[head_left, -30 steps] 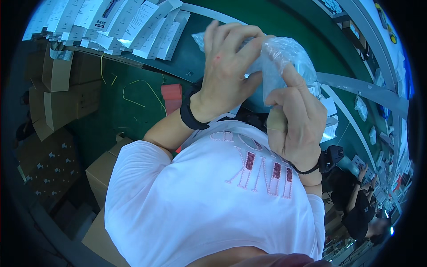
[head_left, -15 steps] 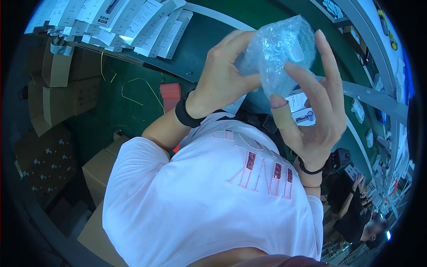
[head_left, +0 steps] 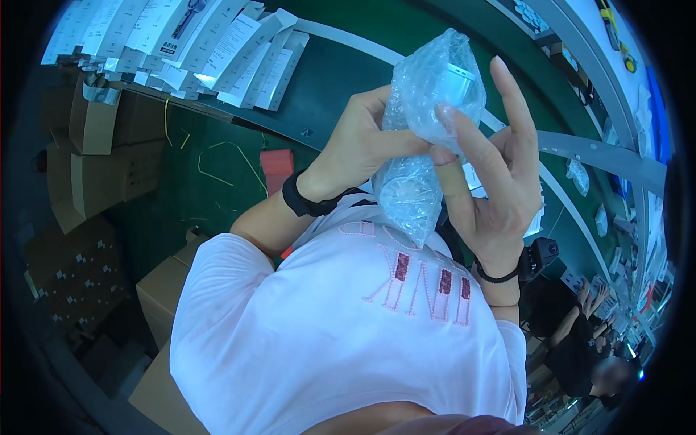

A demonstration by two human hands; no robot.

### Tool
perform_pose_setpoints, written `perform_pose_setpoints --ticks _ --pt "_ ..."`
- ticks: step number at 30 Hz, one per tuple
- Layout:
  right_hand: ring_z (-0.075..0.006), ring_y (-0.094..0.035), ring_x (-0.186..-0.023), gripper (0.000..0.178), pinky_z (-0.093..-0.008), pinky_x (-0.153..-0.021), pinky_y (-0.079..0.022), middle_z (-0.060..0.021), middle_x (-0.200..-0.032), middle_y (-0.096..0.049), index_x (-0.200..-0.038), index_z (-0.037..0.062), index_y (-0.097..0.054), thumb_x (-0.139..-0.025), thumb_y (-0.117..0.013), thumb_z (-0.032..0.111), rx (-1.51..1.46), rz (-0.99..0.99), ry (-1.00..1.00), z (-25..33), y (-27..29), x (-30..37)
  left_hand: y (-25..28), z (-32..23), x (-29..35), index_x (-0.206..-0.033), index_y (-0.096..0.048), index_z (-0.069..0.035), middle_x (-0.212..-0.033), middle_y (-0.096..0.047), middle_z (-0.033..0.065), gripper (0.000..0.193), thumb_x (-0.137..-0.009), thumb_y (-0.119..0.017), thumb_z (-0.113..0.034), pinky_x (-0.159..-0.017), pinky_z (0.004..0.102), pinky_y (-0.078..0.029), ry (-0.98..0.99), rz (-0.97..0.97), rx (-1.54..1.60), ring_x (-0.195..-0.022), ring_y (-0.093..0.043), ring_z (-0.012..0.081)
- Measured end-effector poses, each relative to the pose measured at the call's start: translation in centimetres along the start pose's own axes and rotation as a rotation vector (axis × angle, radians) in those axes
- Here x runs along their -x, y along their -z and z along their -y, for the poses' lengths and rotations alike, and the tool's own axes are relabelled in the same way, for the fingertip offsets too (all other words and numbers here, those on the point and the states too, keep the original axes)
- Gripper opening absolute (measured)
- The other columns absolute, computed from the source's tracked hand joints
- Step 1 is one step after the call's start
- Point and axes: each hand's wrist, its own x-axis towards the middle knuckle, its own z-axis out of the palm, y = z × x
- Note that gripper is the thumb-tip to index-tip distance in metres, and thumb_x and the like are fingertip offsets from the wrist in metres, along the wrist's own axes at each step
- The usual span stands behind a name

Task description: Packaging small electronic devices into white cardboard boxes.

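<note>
Between my two hands is a clear bubble-wrap bag (head_left: 413, 190) with a pale object (head_left: 457, 85) showing through its upper part; what kind of object it is I cannot make out. My left hand (head_left: 355, 141) grips the bag from the left, thumb across its middle. On the right side, the thumb and index finger of my right hand (head_left: 493, 174) pinch the plastic, while its other fingers stick up apart. The lower end of the bag hangs in front of my shirt. Behind my right hand, a white printed box (head_left: 535, 221) is partly hidden.
Rows of white product boxes (head_left: 196, 43) stand at the far left of the green worktable (head_left: 319, 87). Open cardboard cartons (head_left: 101, 156) are stacked at the left. A metal rail (head_left: 602, 152) crosses on the right. Another person (head_left: 580, 355) works at the lower right.
The bag has come down and turned, so its long lower end now hangs toward my shirt. Both hands have shifted slightly left, and my right fingers have closed on the plastic.
</note>
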Motion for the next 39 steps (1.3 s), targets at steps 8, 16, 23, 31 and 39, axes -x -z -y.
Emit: perform_pose_setpoints --ticks 8,16,23,31,39 --pt "-0.0095 -0.052 -0.065 0.032 -0.0208 -0.056 -0.045 -0.0187 -0.133 -0.051 -0.111 0.0076 -0.067 -0.079 -0.071 0.013 -0.048 -0.114 -0.001 -1.0 -0.2 1.5 0.6 0.4 0.1 -0.110 -0.061 0.001 -0.102 -0.066 0.0082 0.038 -0.075 -0.075 -0.007 -0.083 0.0286 -0.050 0.040 -0.087 -0.031 -0.091 -0.063 0.0125" --pt "-0.0144 -0.059 -0.072 0.030 -0.0219 -0.058 -0.049 -0.0168 -0.122 -0.058 -0.110 0.0050 -0.067 -0.081 -0.069 0.010 -0.005 -0.020 -0.113 -1.4 0.7 3.8 3.2 1.4 0.1 -0.111 -0.061 0.001 -0.101 -0.066 0.0072 0.040 -0.074 -0.075 -0.005 -0.082 0.0286 -0.050 0.031 -0.158 -0.179 -0.091 -0.062 0.0124" --pt "-0.0212 -0.063 -0.093 0.028 -0.0263 -0.063 -0.052 -0.0145 -0.120 -0.060 -0.111 0.0046 -0.066 -0.083 -0.066 0.005 -0.034 0.075 -0.268 -3.1 0.6 7.4 7.1 3.0 0.0 -0.118 -0.058 0.001 -0.114 -0.060 0.0090 0.051 -0.071 -0.075 -0.006 -0.091 0.0293 -0.044 -0.191 -0.155 -0.524 -0.104 -0.057 0.0150" --pt "-0.0226 -0.064 -0.094 0.027 -0.0260 -0.065 -0.052 -0.0141 -0.118 -0.061 -0.111 0.0043 -0.066 -0.084 -0.065 0.005 -0.008 0.025 -0.343 -3.5 1.4 7.6 6.8 3.8 -1.7 -0.120 -0.057 0.001 -0.113 -0.062 0.0088 0.048 -0.076 -0.073 -0.008 -0.092 0.0307 -0.043 -0.251 -0.116 -0.566 -0.103 -0.057 0.0166" --pt "-0.0290 -0.065 -0.085 0.027 -0.0320 -0.069 -0.054 -0.0131 -0.103 -0.064 -0.107 0.0026 -0.064 -0.081 -0.067 0.008 0.047 -0.048 -0.253 -5.0 3.3 8.2 25.5 14.6 -5.8 -0.105 -0.064 0.003 -0.096 -0.068 0.0160 0.033 -0.080 -0.066 -0.018 -0.079 0.0382 -0.048 0.376 -0.250 -1.056 -0.088 -0.064 0.0265"
